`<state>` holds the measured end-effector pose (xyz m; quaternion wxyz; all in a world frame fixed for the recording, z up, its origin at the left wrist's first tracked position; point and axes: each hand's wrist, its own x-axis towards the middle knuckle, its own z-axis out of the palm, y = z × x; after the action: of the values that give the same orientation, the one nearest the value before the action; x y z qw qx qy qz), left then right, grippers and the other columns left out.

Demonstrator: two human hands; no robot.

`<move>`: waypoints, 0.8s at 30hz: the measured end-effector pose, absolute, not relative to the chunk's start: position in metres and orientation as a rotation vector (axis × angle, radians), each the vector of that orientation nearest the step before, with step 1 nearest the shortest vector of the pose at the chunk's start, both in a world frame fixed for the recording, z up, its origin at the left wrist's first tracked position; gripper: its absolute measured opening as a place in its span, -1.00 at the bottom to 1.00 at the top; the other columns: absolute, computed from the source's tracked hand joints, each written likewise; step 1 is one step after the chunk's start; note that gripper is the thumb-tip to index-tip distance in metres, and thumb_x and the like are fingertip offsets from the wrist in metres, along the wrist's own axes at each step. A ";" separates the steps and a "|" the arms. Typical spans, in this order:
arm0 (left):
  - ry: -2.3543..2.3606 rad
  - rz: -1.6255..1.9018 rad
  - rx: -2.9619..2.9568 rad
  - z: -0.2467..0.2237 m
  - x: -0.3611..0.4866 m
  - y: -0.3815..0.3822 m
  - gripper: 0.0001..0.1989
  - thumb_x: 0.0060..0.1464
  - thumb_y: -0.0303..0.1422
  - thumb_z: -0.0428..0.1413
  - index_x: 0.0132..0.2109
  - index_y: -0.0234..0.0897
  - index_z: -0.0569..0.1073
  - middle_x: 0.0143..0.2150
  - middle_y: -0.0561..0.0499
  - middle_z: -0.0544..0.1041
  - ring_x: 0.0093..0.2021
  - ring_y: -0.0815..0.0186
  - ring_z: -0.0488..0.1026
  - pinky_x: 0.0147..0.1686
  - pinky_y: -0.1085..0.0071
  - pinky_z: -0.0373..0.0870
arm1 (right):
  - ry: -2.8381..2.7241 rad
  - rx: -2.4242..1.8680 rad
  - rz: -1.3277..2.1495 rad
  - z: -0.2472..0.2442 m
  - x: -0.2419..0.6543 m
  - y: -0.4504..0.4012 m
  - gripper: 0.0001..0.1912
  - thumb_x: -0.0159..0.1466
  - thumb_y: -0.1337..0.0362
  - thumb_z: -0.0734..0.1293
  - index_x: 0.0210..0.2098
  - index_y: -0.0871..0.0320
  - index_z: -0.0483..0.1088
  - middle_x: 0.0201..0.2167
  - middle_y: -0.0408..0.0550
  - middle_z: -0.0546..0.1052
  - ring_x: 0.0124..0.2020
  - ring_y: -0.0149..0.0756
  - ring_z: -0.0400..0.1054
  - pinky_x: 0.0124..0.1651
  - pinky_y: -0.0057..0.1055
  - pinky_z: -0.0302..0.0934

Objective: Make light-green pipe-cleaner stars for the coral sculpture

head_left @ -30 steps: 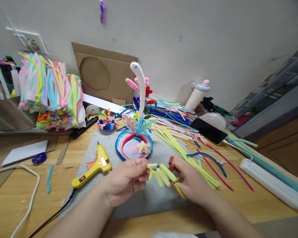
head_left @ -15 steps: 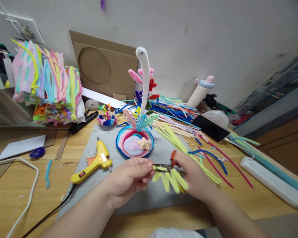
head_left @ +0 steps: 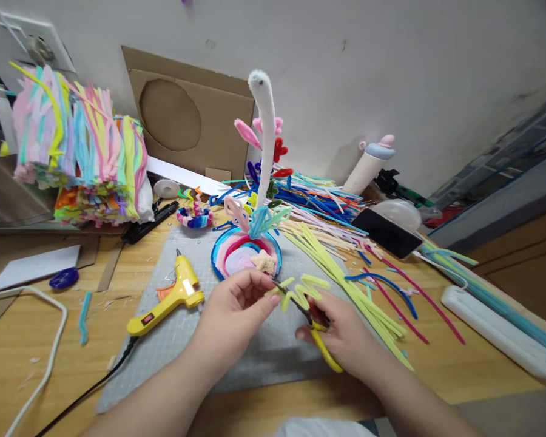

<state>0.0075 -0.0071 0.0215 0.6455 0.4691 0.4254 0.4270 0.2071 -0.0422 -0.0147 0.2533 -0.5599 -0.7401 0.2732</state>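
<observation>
Yellow, our glue gun is lying along the left edge of the grey mat. Toward its near edge, we are pinching a zigzag lime stem in our left hand and gripping a yellow-handled tool in our right hand; loose stems are crossing the right edge.

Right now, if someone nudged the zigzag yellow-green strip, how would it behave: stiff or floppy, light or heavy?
Probably bendable but shape-holding: the strip shows several sharp folds. Likely light: it is slim, and the left hand pinches one end with fingertips. Unlikely to roll, given its zigzag outline.
</observation>
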 end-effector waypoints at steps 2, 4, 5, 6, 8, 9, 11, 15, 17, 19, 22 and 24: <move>1.071 1.008 1.261 0.019 0.006 -0.008 -0.89 -0.07 -0.36 0.20 -0.35 -0.27 0.45 -0.42 0.05 0.46 -0.38 0.35 0.36 -0.37 0.44 0.27 | -1.993 -1.536 0.753 -0.015 0.205 -0.044 -0.67 0.16 0.10 0.37 -0.48 0.12 0.16 -0.51 -0.22 0.25 -0.50 -0.39 0.10 -0.46 -0.47 0.00; 1.151 1.042 1.488 0.018 0.004 -0.010 -0.93 -0.02 -0.38 0.15 -0.33 -0.26 0.47 -0.43 0.05 0.46 -0.42 0.35 0.35 -0.40 0.44 0.27 | -1.972 -1.556 0.790 -0.015 0.202 -0.046 -0.66 0.16 0.09 0.37 -0.49 0.12 0.14 -0.53 -0.23 0.23 -0.50 -0.40 0.09 -0.46 -0.48 -0.01; 1.171 1.065 1.606 0.018 0.003 -0.010 -0.95 0.00 -0.39 0.14 -0.33 -0.25 0.47 -0.43 0.04 0.47 -0.44 0.36 0.34 -0.40 0.44 0.27 | -1.960 -1.566 0.810 -0.014 0.201 -0.048 -0.65 0.16 0.10 0.36 -0.50 0.12 0.13 -0.53 -0.23 0.23 -0.51 -0.40 0.08 -0.47 -0.48 -0.02; 1.177 1.092 1.717 0.018 0.001 -0.011 -0.95 0.02 -0.40 0.12 -0.33 -0.24 0.47 -0.42 0.04 0.48 -0.44 0.37 0.34 -0.40 0.44 0.27 | -1.950 -1.576 0.831 -0.014 0.199 -0.049 -0.65 0.16 0.10 0.36 -0.51 0.12 0.12 -0.54 -0.24 0.22 -0.51 -0.41 0.07 -0.47 -0.48 -0.02; 1.165 1.150 1.888 0.020 0.000 -0.013 -0.93 0.06 -0.43 0.08 -0.33 -0.24 0.47 -0.41 0.04 0.49 -0.44 0.38 0.34 -0.38 0.46 0.27 | -1.940 -1.593 0.861 -0.012 0.198 -0.051 -0.66 0.17 0.12 0.36 -0.50 0.13 0.12 -0.53 -0.23 0.22 -0.50 -0.41 0.07 -0.46 -0.48 -0.02; 1.157 1.173 1.937 0.021 -0.001 -0.014 -0.92 0.07 -0.44 0.07 -0.33 -0.24 0.46 -0.40 0.04 0.49 -0.43 0.38 0.35 -0.37 0.46 0.27 | -1.944 -1.592 0.867 -0.012 0.198 -0.053 -0.68 0.17 0.13 0.35 -0.49 0.13 0.13 -0.52 -0.23 0.23 -0.49 -0.40 0.07 -0.45 -0.48 -0.01; 1.146 1.193 1.960 0.023 0.000 -0.016 -0.91 0.08 -0.45 0.06 -0.35 -0.24 0.45 -0.41 0.03 0.49 -0.43 0.38 0.35 -0.38 0.47 0.28 | -1.966 -1.573 0.861 -0.013 0.198 -0.055 -0.74 0.18 0.16 0.34 -0.46 0.13 0.17 -0.50 -0.21 0.26 -0.47 -0.39 0.10 -0.43 -0.47 0.01; 1.119 1.160 1.807 0.023 0.002 -0.017 -0.91 0.04 -0.45 0.06 -0.40 -0.25 0.43 -0.44 0.04 0.46 -0.46 0.38 0.34 -0.42 0.47 0.29 | -2.013 -1.537 0.856 -0.015 0.201 -0.059 -0.84 0.16 0.24 0.34 -0.34 0.13 0.27 -0.45 -0.19 0.32 -0.44 -0.37 0.15 -0.41 -0.47 0.04; 1.114 1.132 1.719 0.022 0.002 -0.017 -0.93 0.01 -0.44 0.07 -0.41 -0.26 0.43 -0.45 0.04 0.45 -0.46 0.38 0.33 -0.42 0.47 0.29 | -2.027 -1.509 0.852 -0.014 0.202 -0.059 -0.84 0.14 0.24 0.35 -0.33 0.12 0.28 -0.44 -0.18 0.35 -0.43 -0.36 0.16 -0.40 -0.47 0.06; 1.114 1.103 1.658 0.021 0.003 -0.017 -0.94 0.00 -0.43 0.09 -0.41 -0.26 0.44 -0.47 0.04 0.43 -0.45 0.37 0.33 -0.42 0.47 0.30 | -2.038 -1.479 0.840 -0.012 0.202 -0.059 -0.84 0.14 0.23 0.35 -0.35 0.13 0.29 -0.43 -0.16 0.37 -0.43 -0.35 0.18 -0.40 -0.46 0.07; 1.125 1.074 1.605 0.021 0.003 -0.016 -0.96 -0.03 -0.42 0.10 -0.41 -0.26 0.44 -0.49 0.06 0.42 -0.46 0.38 0.32 -0.43 0.47 0.29 | -2.063 -1.450 0.816 -0.010 0.201 -0.058 -0.83 0.15 0.20 0.34 -0.37 0.13 0.28 -0.43 -0.14 0.38 -0.43 -0.35 0.19 -0.41 -0.46 0.07; 1.122 1.068 1.591 0.021 0.003 -0.016 -0.96 -0.04 -0.43 0.10 -0.41 -0.26 0.44 -0.50 0.06 0.41 -0.47 0.38 0.31 -0.43 0.47 0.29 | -2.081 -1.436 0.793 -0.009 0.201 -0.056 -0.82 0.16 0.19 0.33 -0.38 0.13 0.26 -0.43 -0.13 0.38 -0.43 -0.34 0.19 -0.41 -0.46 0.07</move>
<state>0.0034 -0.0162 0.0212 0.4442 0.6420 0.4527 0.4309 0.2009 -0.0565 -0.0088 0.2436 -0.5256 -0.7616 0.2905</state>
